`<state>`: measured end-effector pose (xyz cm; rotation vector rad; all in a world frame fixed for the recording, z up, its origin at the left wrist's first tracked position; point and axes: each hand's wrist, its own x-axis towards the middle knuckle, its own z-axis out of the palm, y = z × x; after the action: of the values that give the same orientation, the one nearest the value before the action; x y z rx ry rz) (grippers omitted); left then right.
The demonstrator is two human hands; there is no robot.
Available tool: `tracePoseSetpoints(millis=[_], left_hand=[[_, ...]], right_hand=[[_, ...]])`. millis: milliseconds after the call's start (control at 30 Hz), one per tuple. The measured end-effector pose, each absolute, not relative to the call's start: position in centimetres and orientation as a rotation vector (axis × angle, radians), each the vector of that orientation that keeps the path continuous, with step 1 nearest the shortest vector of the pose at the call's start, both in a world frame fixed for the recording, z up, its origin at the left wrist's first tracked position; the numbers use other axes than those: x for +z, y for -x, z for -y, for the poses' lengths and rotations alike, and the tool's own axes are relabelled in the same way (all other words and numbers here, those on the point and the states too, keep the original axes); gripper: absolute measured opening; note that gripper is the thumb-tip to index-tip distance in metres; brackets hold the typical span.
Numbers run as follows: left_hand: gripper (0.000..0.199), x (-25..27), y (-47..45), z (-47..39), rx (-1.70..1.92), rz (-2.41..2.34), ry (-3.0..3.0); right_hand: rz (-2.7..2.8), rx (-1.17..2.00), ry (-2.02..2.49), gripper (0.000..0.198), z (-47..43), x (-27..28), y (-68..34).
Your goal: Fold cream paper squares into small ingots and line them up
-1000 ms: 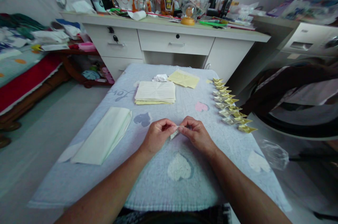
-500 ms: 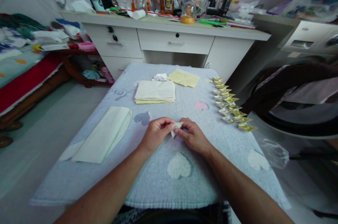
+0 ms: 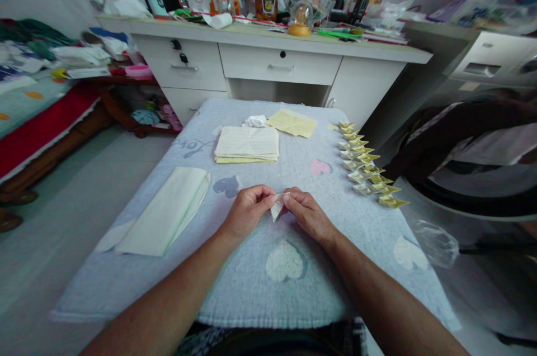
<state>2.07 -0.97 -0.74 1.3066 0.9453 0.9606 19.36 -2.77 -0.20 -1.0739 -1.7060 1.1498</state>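
Between my hands is a small folded piece of paper (image 3: 277,209), white and triangular, with one tip pointing down towards me. My left hand (image 3: 251,208) pinches its left side between thumb and fingers. On the opposite side my right hand (image 3: 305,209) grips the paper's upper right corner. Both hands are low over the middle of the cloth-covered table (image 3: 243,300). Beyond them lies a stack of paper sheets (image 3: 246,142), white on top and yellowish below. Several folded paper boats (image 3: 364,163) stand in a slanting row on the right.
A larger folded pale sheet (image 3: 165,213) lies at left. Yellow paper (image 3: 292,122) and a crumpled white tissue (image 3: 254,121) are near the far edge. Behind stands a cluttered white desk (image 3: 277,62); a washing machine (image 3: 482,160) is at right, a bed (image 3: 42,115) at left.
The paper between my fingers has turned slightly, and more of its downward-pointing triangle shows. My right thumb has shifted up to its top edge. The hands stay in nearly the same place.
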Motion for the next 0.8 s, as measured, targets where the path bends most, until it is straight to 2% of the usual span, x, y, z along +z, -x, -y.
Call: tracePoseSetpoints(millis=[67, 200, 333, 533, 800], left_hand=[[0.020, -0.8, -2.2, 1.0, 0.987, -0.934, -1.269], [0.020, -0.9, -2.5, 1.3, 1.095, -0.944, -1.268], [0.008, -0.3, -2.4, 1.8, 1.137, -1.076, -1.722], [0.029, 0.2, -2.3, 2.1, 1.063, -1.036, -1.829], [0.032, -0.2, -2.3, 1.9, 0.961, -1.025, -1.577]], right_hand=[[1.710, 1.147, 1.069, 0.043, 2.8, 0.0, -19.3], [1.701, 1.105, 1.155, 0.028, 2.8, 0.0, -19.2], [1.650, 1.078, 1.196, 0.025, 2.7, -0.3, -19.3], [1.628, 1.076, 1.161, 0.026, 2.8, -0.2, -19.7], [1.665, 1.038, 1.155, 0.032, 2.9, 0.3, -19.8]])
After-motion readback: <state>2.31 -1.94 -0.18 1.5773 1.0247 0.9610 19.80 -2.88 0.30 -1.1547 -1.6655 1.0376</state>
